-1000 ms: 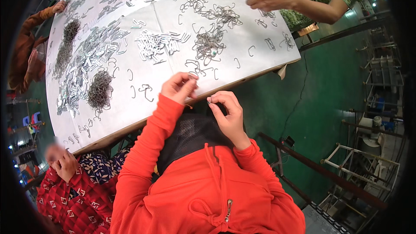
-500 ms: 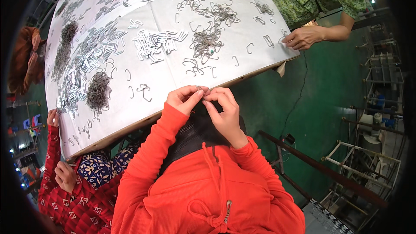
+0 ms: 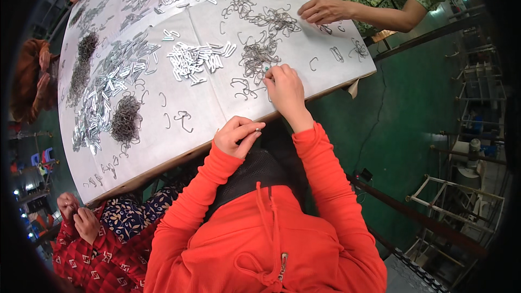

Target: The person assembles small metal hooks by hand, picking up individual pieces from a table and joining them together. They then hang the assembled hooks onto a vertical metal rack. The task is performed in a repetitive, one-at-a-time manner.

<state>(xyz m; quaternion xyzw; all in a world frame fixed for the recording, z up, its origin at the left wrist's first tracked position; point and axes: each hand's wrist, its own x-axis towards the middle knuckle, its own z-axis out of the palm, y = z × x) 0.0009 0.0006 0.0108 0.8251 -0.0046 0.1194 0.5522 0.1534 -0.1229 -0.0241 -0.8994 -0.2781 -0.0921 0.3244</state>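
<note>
2 bare hands: left hand (image 3: 236,137) with 1 small metallic piece (image 3: 258,129), right hand (image 3: 286,89) at a pile of bent wire hooks (image 3: 259,56).
Left grip: thumb and forefinger pinched together on the piece at the near edge of the white-covered surface (image 3: 190,93); shape mostly hidden by the fingers. Right grip: fingers curled downward at the near right margin of the pile; any hook held, cannot tell. Also listed: 1 tiny green item (image 3: 266,68) just beside the right fingertips; 1 heap of pale strips (image 3: 191,61) left of the hooks; 1 dark wire clump (image 3: 126,119) farther left. Step in hand, as judged: picking from the pile, left hand keeping its piece ready. Next move calls for 1 hook freed from the tangle without dragging neighbours, and a steady left pinch.
</note>
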